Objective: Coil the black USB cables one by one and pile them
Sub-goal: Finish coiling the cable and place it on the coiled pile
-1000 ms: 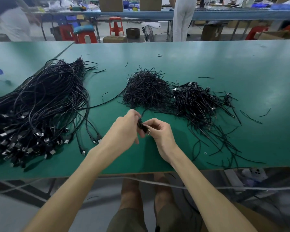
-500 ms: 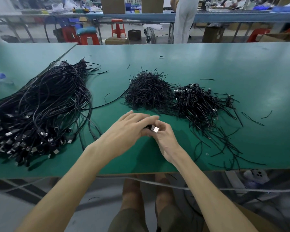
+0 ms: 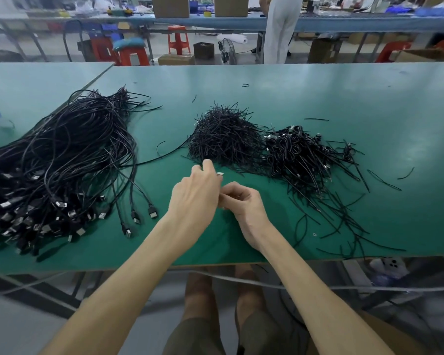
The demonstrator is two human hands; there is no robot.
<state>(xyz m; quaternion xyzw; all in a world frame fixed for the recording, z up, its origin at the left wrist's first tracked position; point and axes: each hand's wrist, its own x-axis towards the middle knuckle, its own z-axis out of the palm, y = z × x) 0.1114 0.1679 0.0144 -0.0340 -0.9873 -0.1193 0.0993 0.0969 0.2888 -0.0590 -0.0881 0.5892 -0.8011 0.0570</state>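
Left hand grips a USB cable, silver plug poking out; right hand curls tight against it, can't tell what it's holding, over the green table.

our forearms run bare behind the left hand and the right hand, slim and smooth. below the hands we wear dull olive-grey shorts of plain cloth, their hems ending just above our bare knees.

Even overhead light, soft sheen on the table, curved wide-angle edges.
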